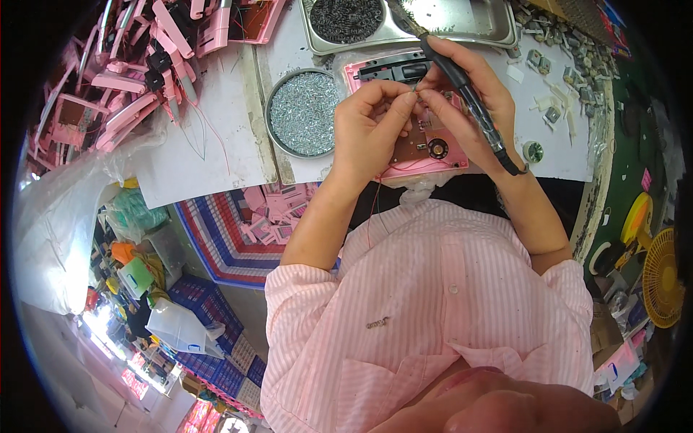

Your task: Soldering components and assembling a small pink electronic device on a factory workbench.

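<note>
Your left hand point(369, 124) and right hand point(482, 92) pinch one indistinct piece point(417, 89) above one part-hidden case point(422, 171); the right grips one tool point(462, 79).

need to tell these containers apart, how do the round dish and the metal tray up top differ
The round dish is smaller; the metal tray is wider and roughly rectangular. The round dish holds silvery pieces; the metal tray holds black pieces. Both contain many small parts.
</note>
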Demonstrator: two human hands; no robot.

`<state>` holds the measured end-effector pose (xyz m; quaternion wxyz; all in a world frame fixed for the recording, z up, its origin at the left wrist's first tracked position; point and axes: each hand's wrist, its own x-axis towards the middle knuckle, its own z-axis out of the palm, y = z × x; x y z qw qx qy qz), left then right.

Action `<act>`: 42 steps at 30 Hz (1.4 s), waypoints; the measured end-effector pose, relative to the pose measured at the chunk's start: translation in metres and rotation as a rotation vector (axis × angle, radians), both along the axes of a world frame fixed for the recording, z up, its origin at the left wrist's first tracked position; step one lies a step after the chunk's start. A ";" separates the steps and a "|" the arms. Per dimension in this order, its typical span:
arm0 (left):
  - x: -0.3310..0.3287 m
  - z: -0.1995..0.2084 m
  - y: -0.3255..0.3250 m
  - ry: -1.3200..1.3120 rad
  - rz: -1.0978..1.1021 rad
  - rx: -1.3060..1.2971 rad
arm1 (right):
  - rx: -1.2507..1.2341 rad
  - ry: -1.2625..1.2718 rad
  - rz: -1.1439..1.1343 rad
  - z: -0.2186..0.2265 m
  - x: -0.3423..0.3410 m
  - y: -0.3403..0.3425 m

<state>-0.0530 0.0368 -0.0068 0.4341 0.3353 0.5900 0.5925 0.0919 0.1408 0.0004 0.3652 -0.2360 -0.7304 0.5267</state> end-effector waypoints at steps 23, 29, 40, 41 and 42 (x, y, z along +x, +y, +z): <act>-0.009 0.003 -0.001 0.050 -0.106 -0.064 | 0.009 0.034 -0.035 -0.001 -0.003 -0.002; -0.010 0.003 0.001 0.143 -0.013 -0.095 | 0.204 0.040 -0.053 0.006 0.007 0.002; -0.005 -0.009 0.012 0.731 0.136 0.021 | 0.124 -0.225 0.063 0.027 0.069 0.021; -0.004 -0.010 0.012 0.737 0.142 0.028 | 0.186 -0.241 0.077 0.027 0.069 0.021; -0.004 -0.010 0.013 0.746 0.147 0.036 | 0.211 -0.234 0.088 0.026 0.069 0.021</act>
